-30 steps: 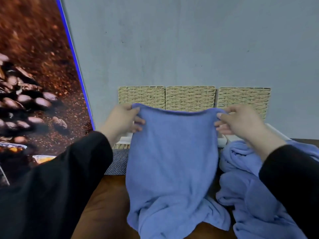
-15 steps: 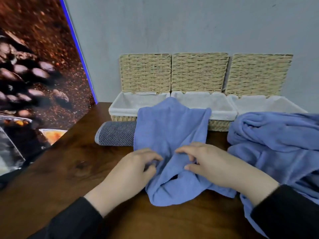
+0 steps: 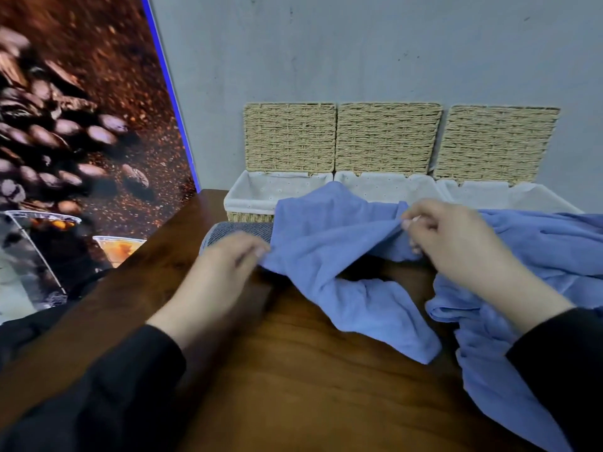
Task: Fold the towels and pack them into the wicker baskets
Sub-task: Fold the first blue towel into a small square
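Three wicker baskets [image 3: 388,187], lids up against the wall, white liners showing no towels inside; nothing packed yet by the look of it. Heap of blue towels [image 3: 535,252] unfolded at right on the wooden table [image 3: 293,386]. One blue towel [image 3: 326,243] lies rumpled at the baskets' front, left hand [image 3: 222,272] pinching its left edge, right hand [image 3: 456,243] pinching its top edge; folding barely begun.

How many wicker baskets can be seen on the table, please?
3, in one row along the wall: the left basket, the middle basket partly behind the blue towel, and the right basket. All stand open, lids up.
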The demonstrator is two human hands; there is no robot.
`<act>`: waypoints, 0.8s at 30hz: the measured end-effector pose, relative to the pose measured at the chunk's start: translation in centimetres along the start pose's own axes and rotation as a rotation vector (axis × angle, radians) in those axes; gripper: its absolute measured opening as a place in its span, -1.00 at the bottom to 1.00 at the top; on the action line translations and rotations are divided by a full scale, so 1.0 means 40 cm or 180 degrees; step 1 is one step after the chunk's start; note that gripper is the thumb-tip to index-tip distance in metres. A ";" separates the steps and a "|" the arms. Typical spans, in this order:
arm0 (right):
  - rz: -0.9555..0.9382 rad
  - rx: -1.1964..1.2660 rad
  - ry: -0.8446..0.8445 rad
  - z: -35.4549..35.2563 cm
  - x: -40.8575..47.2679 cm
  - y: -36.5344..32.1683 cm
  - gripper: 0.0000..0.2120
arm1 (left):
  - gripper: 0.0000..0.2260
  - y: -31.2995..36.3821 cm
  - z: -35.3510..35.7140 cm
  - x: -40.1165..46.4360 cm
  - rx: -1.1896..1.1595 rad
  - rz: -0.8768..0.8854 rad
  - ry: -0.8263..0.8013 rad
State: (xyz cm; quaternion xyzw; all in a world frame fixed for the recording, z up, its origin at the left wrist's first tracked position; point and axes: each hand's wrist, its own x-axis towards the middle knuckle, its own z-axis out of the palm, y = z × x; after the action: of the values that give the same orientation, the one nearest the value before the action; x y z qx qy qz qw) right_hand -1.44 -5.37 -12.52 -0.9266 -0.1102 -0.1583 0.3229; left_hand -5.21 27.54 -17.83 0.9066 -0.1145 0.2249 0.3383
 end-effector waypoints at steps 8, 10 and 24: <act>0.0300 -0.0818 -0.0684 0.052 0.005 -0.011 -0.63 | -0.90 0.083 0.050 0.060 0.0119 -0.0105 -0.0058; 0.0245 -0.0416 -0.0890 0.104 -0.042 -0.025 -0.74 | -0.88 0.073 0.122 0.012 0.0038 0.0158 -0.0422; 0.0257 0.0174 -0.1032 0.231 -0.137 -0.023 -0.79 | -0.77 0.007 0.237 -0.020 0.0315 0.0337 -0.0924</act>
State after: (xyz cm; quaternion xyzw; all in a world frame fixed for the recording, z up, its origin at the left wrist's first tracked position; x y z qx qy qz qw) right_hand -4.75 0.63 -20.83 -0.9345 -0.1278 0.0095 0.3321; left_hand -2.88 21.06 -24.42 0.9378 -0.1985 0.1143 0.2608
